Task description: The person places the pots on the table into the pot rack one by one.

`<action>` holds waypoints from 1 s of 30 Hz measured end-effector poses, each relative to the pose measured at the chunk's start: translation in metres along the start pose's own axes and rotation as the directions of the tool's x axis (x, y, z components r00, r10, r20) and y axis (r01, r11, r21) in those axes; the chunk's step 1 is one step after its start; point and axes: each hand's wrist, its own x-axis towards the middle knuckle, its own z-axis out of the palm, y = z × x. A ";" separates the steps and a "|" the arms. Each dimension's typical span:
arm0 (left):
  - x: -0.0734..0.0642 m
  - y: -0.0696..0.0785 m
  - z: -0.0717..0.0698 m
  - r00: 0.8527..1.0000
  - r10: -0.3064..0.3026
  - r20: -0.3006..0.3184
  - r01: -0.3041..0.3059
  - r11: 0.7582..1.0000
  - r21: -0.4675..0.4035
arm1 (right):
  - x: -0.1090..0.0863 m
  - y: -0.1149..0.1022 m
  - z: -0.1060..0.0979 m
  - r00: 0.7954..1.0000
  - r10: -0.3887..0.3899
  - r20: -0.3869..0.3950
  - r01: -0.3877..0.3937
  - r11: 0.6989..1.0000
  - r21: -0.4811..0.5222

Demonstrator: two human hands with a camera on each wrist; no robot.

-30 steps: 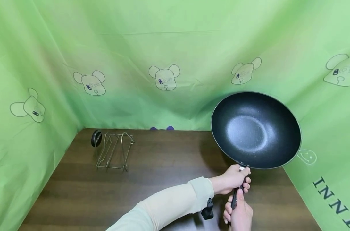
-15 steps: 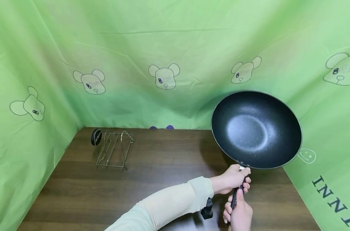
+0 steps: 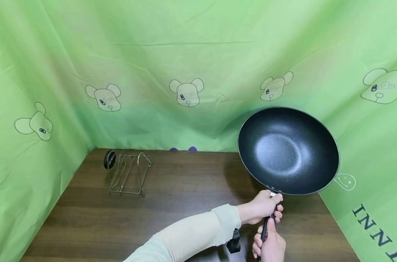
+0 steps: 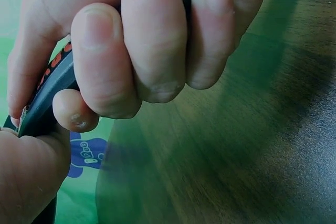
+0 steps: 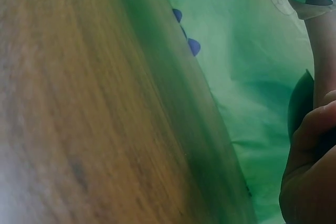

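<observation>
A black wok point(image 3: 288, 145) with a pale worn-looking base is held up at the right in the head view, its inside facing the camera. Close below the rim, the left hand point(image 3: 260, 208) grips the black handle point(image 3: 264, 230). Lower down, the right hand point(image 3: 272, 243) grips the same handle, thumb lying along it. In the left wrist view the left fingers point(image 4: 155, 40) curl round the handle, which shows a strip of red marks. The right wrist view catches part of the right hand point(image 5: 310, 166) at its edge.
On the brown wooden table point(image 3: 185, 182), a metal wire rack point(image 3: 129, 176) stands at the back left, with a round black disc point(image 3: 109, 159) at its corner. Green cloth point(image 3: 192, 58) with bear-head prints surrounds the table at the back and sides.
The whole head view has shifted slightly downward in the frame. Both hands keep their grip on the handle, and the wok stays nearly where it was.
</observation>
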 end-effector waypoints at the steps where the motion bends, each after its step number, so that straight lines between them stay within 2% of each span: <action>1: 0.000 0.000 0.000 1.000 -0.002 0.001 0.002 1.000 0.001 | 0.000 0.000 0.000 1.000 0.002 0.000 -0.002 1.000 -0.003; 9: -0.002 0.001 0.001 1.000 0.014 -0.007 -0.014 1.000 -0.002 | 0.001 -0.001 -0.001 1.000 -0.003 0.007 0.003 1.000 0.012; 18: -0.008 0.004 0.000 0.999 0.041 -0.035 -0.041 0.999 0.002 | -0.001 0.002 0.000 0.997 -0.052 0.048 0.051 0.998 0.029; 30: -0.014 0.015 -0.009 0.995 0.071 -0.072 -0.069 0.997 0.035 | -0.001 -0.003 0.011 0.997 -0.050 0.057 0.048 0.998 0.037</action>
